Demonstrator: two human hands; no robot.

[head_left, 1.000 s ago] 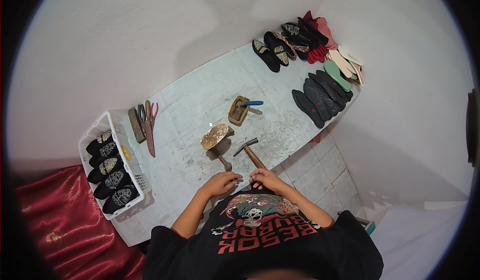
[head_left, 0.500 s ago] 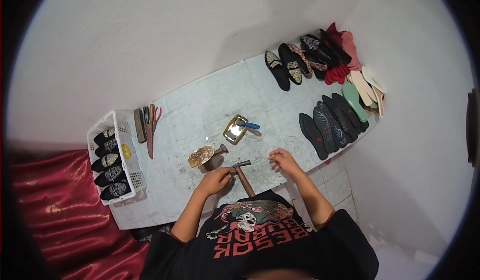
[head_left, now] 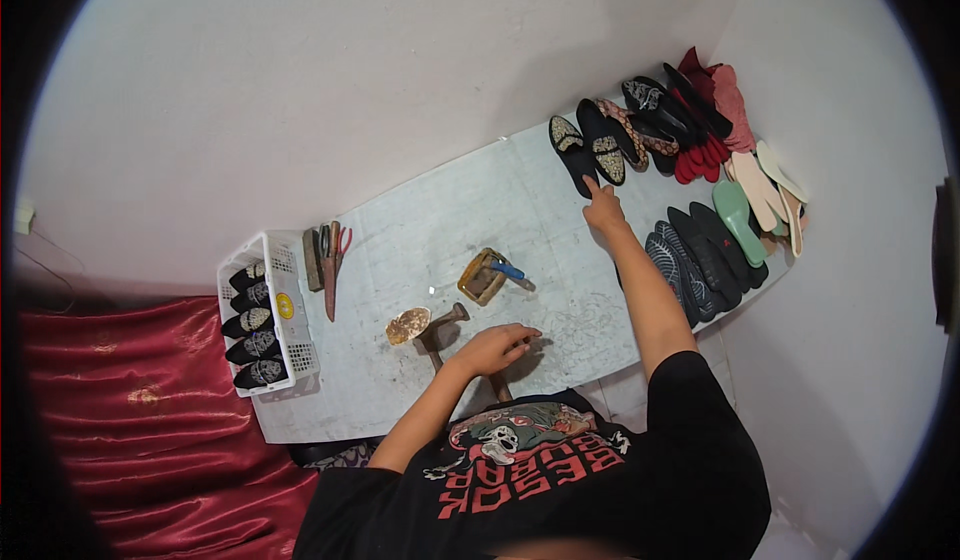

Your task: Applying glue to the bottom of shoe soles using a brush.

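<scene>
My right hand reaches to the far side of the table, its fingers at the heel of a black shoe with a patterned gold-and-black toe. The index finger lies on the shoe and the other fingers are curled, so the hand looks closed on the heel. Nearer my body, my left hand hovers palm down with fingers stretched out, holding nothing. Below it shows the wooden handle of a hammer; its head is hidden. Left of that hand stands a metal shoe anvil with a worn, brownish top.
A glue tray holds a blue-handled brush. Scissors and a sheathed-looking tool lie beside a white basket of shoes. Black soles, a green insole and more shoes fill the right end.
My right hand has moved far and right, from the table's near edge to the black shoe. My left hand has shifted right over the hammer, with its fingers stretched out. The view has shifted slightly.
</scene>
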